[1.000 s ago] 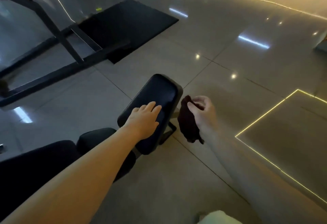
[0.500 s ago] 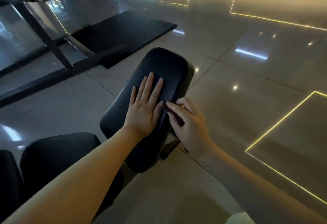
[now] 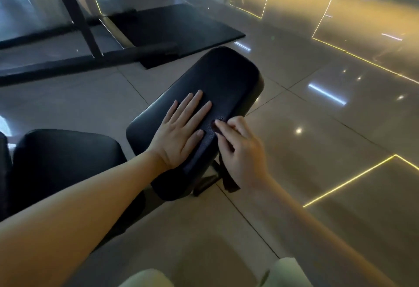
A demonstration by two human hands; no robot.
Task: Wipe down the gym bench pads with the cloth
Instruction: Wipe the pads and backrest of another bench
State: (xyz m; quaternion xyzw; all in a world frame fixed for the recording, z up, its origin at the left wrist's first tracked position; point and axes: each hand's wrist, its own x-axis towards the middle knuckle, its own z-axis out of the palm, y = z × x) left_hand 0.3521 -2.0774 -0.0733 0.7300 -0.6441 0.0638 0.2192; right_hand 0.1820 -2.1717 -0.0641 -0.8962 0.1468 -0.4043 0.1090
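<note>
Left hand (image 3: 179,137) lies flat on the pad (image 3: 226,75), fingers straight and apart. Right hand (image 3: 242,150), at the pad's 4 o'clock, curls round the cloth (image 3: 227,178). Most of it dangles off-edge, so a loose grip could drop it.

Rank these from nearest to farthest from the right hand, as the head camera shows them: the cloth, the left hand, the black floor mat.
1. cloth, pinched in the right hand itself, at the pad's right edge.
2. left hand, flat on the bench pad, just to the left.
3. black floor mat, far ahead, beyond the pad.
</note>
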